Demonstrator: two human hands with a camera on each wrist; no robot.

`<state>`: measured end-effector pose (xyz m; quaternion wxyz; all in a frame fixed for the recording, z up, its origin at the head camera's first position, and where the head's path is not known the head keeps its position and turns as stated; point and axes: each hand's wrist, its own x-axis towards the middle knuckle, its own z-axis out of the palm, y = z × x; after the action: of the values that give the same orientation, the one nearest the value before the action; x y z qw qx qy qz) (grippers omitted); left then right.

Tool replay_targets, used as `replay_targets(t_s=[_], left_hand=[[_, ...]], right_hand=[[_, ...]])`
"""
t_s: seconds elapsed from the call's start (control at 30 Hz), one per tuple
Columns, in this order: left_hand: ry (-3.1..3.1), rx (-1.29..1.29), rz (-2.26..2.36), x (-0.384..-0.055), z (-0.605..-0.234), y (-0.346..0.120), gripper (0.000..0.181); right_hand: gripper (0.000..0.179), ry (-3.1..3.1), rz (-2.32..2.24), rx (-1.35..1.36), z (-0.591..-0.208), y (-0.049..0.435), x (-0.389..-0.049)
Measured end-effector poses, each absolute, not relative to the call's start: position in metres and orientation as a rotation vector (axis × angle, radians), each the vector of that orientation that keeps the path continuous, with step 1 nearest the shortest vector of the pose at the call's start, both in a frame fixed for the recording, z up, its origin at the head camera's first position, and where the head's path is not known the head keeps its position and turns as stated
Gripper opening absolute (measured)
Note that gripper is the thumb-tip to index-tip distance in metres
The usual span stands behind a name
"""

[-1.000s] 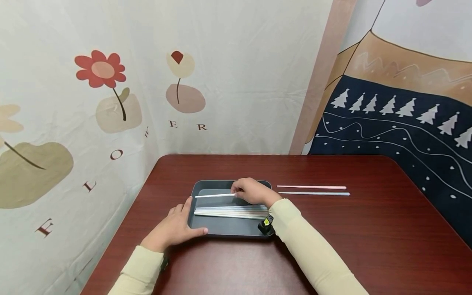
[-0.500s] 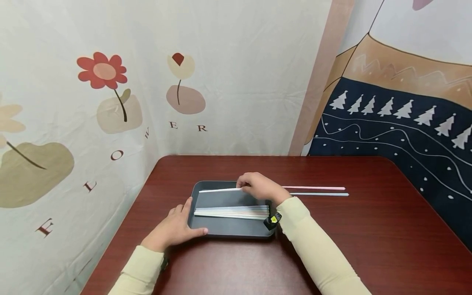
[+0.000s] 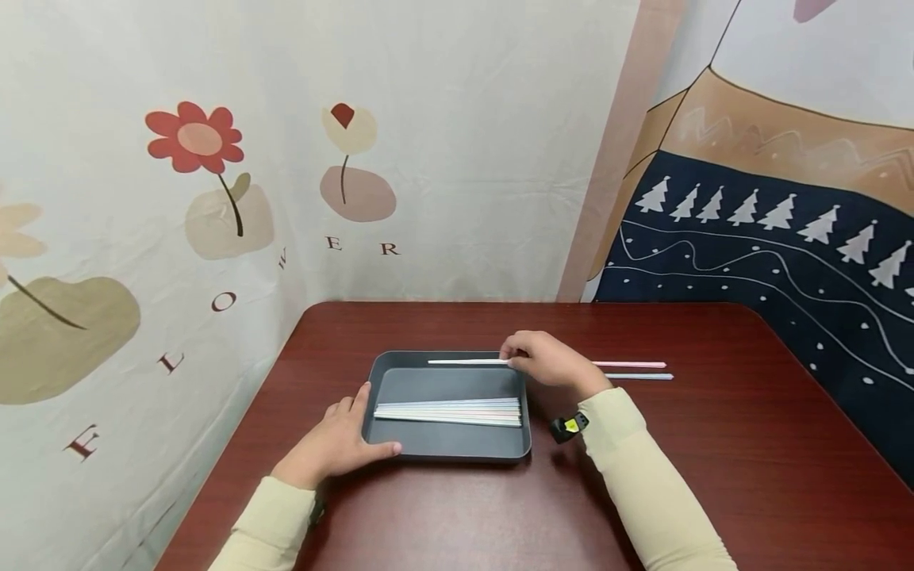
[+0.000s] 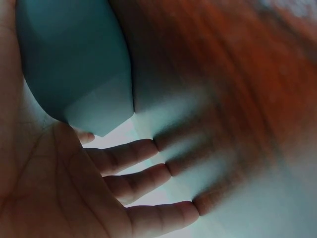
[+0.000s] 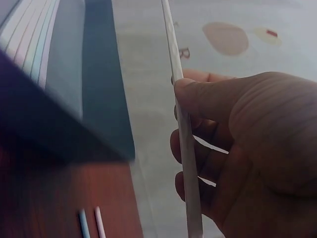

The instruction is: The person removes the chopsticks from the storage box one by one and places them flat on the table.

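In the head view a dark grey rectangular tray (image 3: 428, 382) holds several pale chopsticks (image 3: 450, 412) lying side by side. My left hand (image 3: 339, 436) rests against the tray's left end, its thumb at the near rim. Straight, spread fingers show beside the tray (image 4: 74, 59) in the left wrist view. Above the tray's far right corner, my right hand (image 3: 548, 363) pinches a white chopstick (image 3: 464, 362), which points left over the far rim. The right wrist view shows thumb and fingertips on this chopstick (image 5: 184, 144), raised beside the tray.
A pink chopstick (image 3: 631, 365) and a light blue chopstick (image 3: 639, 377) lie parallel on the reddish-brown table (image 3: 457, 515) right of the tray, partly hidden by my right hand. A printed curtain (image 3: 457, 159) hangs behind the table's far edge.
My right hand has moved right and away from me with the white chopstick, from over the middle of the tray to its far right corner. The left hand has stayed in place.
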<state>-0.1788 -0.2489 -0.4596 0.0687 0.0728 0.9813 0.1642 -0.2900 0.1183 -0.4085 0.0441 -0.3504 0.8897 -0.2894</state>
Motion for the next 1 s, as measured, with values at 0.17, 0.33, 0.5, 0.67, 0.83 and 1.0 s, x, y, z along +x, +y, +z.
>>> replay_targets(t_s=[0.17, 0.33, 0.5, 0.67, 0.83, 1.0], left_hand=[[2.949, 0.194, 0.488, -0.179, -0.458, -0.249, 0.132], [2.956, 0.209, 0.489, -0.179, -0.457, -0.249, 0.131], [2.967, 0.237, 0.508, -0.178, -0.458, -0.249, 0.131], [2.978, 0.263, 0.518, -0.178, -0.458, -0.25, 0.13], [2.974, 0.265, 0.52, -0.178, -0.458, -0.249, 0.13], [2.966, 0.237, 0.504, -0.178, -0.458, -0.249, 0.131]], right_hand=[[0.012, 2.738, -0.895, -0.986, -0.411, 0.142, -0.288], [0.014, 2.783, -0.892, -0.981, -0.416, 0.168, -0.285], [0.016, 2.817, -0.885, -0.955, -0.423, 0.194, -0.282], [0.017, 2.837, -0.871, -0.943, -0.428, 0.219, -0.28], [0.015, 2.849, -0.857, -0.907, -0.429, 0.241, -0.274], [0.014, 2.873, -0.795, -0.838, -0.435, 0.26, -0.27]])
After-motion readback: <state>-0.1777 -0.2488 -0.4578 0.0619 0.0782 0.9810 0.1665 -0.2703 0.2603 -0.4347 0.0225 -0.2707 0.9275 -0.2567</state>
